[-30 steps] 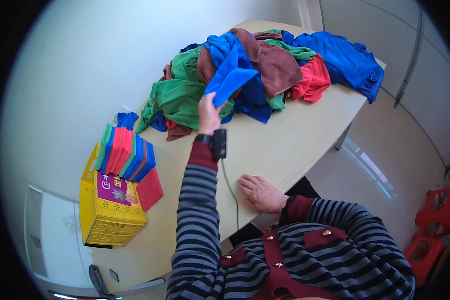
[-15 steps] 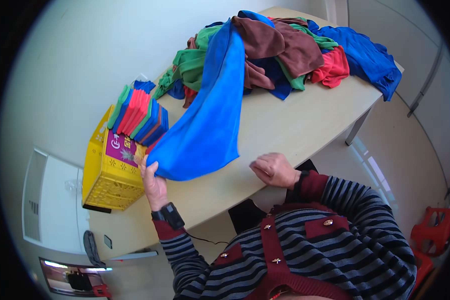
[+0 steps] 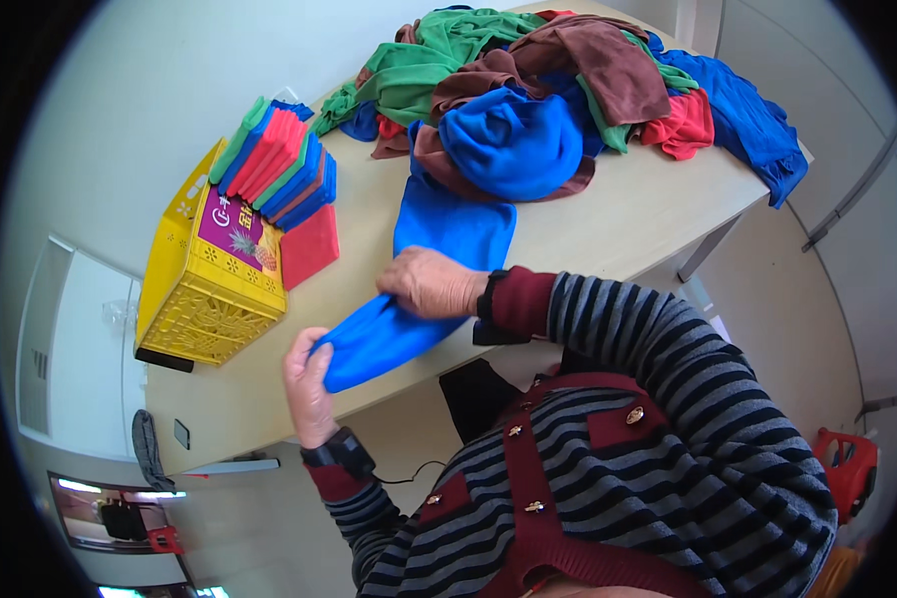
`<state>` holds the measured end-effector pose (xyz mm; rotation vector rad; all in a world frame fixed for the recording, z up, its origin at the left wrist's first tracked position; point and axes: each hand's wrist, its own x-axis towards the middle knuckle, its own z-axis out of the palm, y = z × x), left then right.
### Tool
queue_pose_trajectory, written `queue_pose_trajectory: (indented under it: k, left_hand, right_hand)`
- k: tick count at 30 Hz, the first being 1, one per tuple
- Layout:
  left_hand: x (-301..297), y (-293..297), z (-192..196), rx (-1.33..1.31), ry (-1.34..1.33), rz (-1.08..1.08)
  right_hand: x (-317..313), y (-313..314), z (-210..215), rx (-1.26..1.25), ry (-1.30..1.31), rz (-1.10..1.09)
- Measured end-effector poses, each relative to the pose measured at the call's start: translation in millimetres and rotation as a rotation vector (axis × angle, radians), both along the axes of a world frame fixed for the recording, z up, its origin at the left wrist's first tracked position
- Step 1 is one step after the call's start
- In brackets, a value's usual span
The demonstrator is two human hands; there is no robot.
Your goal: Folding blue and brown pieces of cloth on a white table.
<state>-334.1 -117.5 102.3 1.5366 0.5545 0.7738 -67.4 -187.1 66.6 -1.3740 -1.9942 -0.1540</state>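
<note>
A long blue cloth [image 3: 458, 224] stretches toward me over the table, its far part bunched in a rounded heap against the cloth pile. My left hand [image 3: 311, 389] pinches its near left corner between thumb and fingers. Farther along the same edge, my right hand [image 3: 434, 284] is closed on the cloth with the back of the hand up. Between the two hands the fabric hangs in a loose fold at the table's near edge.
A heap of crumpled green, brown, red and blue cloths [image 3: 608, 70] covers the far side of the table [image 3: 568, 239]. To the left stand a yellow plastic basket [image 3: 214, 299], a row of folded cloths [image 3: 274, 164] and a red folded cloth [image 3: 311, 249]. A phone [image 3: 181, 433] lies near the left end.
The blue cloth has dropped from its raised stretch, its far part now bunched. My right hand has moved left and taken hold of it; my left hand is slightly lower, still gripping the corner.
</note>
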Motion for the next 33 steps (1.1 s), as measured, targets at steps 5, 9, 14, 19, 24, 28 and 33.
queue_pose_trajectory:
  k: [5,9,14,19,24,28,33]
  left_hand:
    - [-65,40,30,0.215,-0.355,0.298]
    - [-92,50,61,0.097,-0.538,0.619]
    - [-116,41,46,-0.053,-0.543,0.744]
    - [-150,17,-9,-0.191,-0.425,0.696]
    - [-211,-34,-44,-0.203,-0.418,0.83]
    - [-243,-57,-33,-0.181,-0.366,0.92]
    - [-266,-64,-18,-0.164,-0.361,0.965]
  right_hand:
    - [62,10,17,-0.057,0.045,-0.194]
    - [101,2,21,-0.217,-0.072,-0.35]
    - [153,-9,-18,0.047,-0.471,-0.561]
    - [164,12,-74,0.024,-0.376,-0.823]
    - [135,36,-65,-0.384,-0.284,-0.637]
    - [160,39,-29,0.072,-0.098,-0.438]
    - [213,20,95,0.338,0.263,-0.588]
